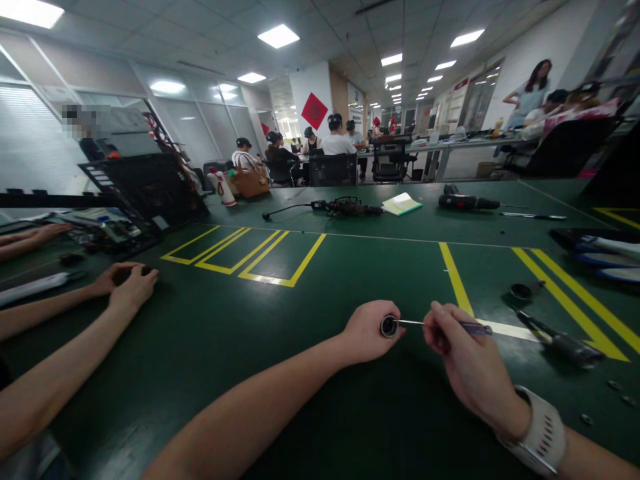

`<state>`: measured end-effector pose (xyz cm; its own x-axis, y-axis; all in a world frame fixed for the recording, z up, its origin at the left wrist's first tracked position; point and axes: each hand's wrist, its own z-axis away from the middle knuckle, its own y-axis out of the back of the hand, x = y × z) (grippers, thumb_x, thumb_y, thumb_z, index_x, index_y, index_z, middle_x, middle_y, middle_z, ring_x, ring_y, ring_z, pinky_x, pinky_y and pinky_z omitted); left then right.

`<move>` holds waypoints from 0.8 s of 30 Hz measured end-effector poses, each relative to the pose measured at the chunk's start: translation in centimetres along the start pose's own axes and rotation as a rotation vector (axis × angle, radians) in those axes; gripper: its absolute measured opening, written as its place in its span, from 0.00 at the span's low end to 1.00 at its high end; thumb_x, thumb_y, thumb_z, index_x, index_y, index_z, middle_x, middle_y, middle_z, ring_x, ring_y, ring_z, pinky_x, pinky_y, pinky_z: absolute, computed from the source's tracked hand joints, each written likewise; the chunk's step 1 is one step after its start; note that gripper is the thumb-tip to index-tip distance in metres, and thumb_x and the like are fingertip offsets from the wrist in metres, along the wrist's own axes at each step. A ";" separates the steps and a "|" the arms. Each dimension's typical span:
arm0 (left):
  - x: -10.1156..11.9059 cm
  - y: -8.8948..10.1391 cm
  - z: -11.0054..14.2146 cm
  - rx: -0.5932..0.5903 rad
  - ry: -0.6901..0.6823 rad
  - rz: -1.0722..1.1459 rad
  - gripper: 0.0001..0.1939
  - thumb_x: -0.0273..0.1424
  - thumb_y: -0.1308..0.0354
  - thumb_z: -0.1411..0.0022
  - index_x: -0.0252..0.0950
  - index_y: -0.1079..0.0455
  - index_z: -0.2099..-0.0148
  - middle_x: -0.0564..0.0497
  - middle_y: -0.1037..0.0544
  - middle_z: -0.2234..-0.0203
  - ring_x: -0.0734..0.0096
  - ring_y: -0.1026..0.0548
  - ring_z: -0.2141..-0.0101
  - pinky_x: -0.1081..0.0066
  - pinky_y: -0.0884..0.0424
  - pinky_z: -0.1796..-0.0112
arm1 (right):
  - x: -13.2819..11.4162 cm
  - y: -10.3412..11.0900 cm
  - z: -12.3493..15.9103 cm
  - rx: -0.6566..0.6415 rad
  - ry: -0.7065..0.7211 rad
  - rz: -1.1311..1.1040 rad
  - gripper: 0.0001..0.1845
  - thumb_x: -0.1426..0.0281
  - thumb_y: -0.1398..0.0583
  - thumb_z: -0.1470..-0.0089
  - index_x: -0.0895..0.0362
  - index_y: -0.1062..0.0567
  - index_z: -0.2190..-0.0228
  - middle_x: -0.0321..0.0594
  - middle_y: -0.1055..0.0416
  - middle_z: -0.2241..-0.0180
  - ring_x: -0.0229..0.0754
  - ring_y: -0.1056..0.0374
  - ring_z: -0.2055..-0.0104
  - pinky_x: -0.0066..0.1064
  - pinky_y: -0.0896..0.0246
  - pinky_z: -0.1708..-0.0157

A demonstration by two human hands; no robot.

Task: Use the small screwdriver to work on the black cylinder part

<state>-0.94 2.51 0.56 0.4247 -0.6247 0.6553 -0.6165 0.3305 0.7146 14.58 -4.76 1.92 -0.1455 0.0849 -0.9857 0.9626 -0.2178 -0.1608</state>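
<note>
So this one looks like it's mid-job to me. The left hand (371, 329) has its fingers closed around a small round part (389, 327), open end facing the camera, held just above the near-middle of the desk (280, 407). The right hand (457, 340) is gripping a screwdriver (477, 329) by its clear-looking handle, with the shaft pointing left and its tip right at the rim of that part. Can't tell if the tip is actually biting on anything or just poking the edge, the inside is too dark.

What's done: part picked up, tool in hand, tip brought to it. Beyond that I can't swear to any progress, nothing on the part reads as finished.

What's left, going by the mess on the right: a dark cup-shaped piece (523, 291) sits apart on the desk, near a black cylindrical unit (575, 350) lying on its side with what looks like wiring at its left end. Closer in on the near right are a few tiny loose bits, like this metal one (586, 419). None of that is joined to the held part, so I'd call it well short of complete.

The black power tool (467, 201) at the far right lies untouched.
</note>
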 end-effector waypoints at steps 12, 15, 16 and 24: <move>0.2 -0.2 0.3 -0.020 -0.080 -0.110 0.06 0.31 0.42 0.45 0.35 0.35 0.67 0.53 0.30 0.73 0.72 0.33 0.71 0.73 0.38 0.70 | -1.1 -0.3 1.6 -0.239 0.437 0.578 0.17 0.63 0.46 0.43 0.54 0.35 0.81 0.33 0.40 0.80 0.37 0.43 0.78 0.30 0.47 0.78; 0.6 0.0 0.3 -0.041 -0.093 -0.127 0.07 0.33 0.42 0.44 0.35 0.35 0.66 0.53 0.30 0.73 0.72 0.32 0.72 0.73 0.37 0.70 | -1.0 0.0 1.1 -0.139 0.259 0.530 0.21 0.58 0.46 0.44 0.54 0.35 0.83 0.32 0.40 0.83 0.37 0.43 0.80 0.29 0.49 0.80; 0.7 0.1 0.4 -0.051 -0.096 -0.128 0.08 0.33 0.42 0.44 0.35 0.35 0.67 0.53 0.30 0.73 0.72 0.32 0.72 0.73 0.37 0.69 | -0.9 0.1 0.8 -0.110 0.191 0.484 0.21 0.57 0.46 0.44 0.54 0.34 0.84 0.32 0.40 0.83 0.37 0.44 0.80 0.29 0.49 0.80; 0.7 0.1 0.3 -0.047 -0.050 -0.103 0.07 0.32 0.41 0.45 0.35 0.36 0.67 0.54 0.31 0.73 0.73 0.33 0.71 0.73 0.37 0.69 | 0.0 -0.6 -0.1 0.014 -0.216 -0.185 0.19 0.58 0.37 0.52 0.57 0.31 0.83 0.30 0.39 0.86 0.32 0.46 0.82 0.24 0.52 0.84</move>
<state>-0.86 1.90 1.03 0.4499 -0.6914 0.5654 -0.5388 0.2948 0.7892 14.06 -4.56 2.04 -0.3649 -0.0847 -0.9272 0.9122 -0.2318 -0.3378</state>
